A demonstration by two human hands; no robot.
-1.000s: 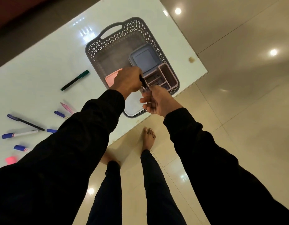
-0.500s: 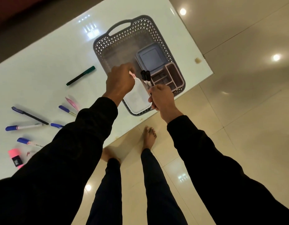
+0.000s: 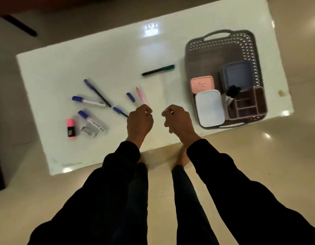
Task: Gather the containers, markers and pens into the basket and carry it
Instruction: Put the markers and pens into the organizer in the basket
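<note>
overhead, both curled empty, left hand and right hand over glossy white table, tiled floor.

So counting it up: one grey basket at the right of the frame, with four containers in it, a pink-lidded one, a white-lidded one, a blue-lidded one and a divided pink organizer. One black-capped marker stands in there too. Out on the white table, eight pens and markers are loose: one green, one pink pen, one pink highlighter, five blue-capped ones.
</note>
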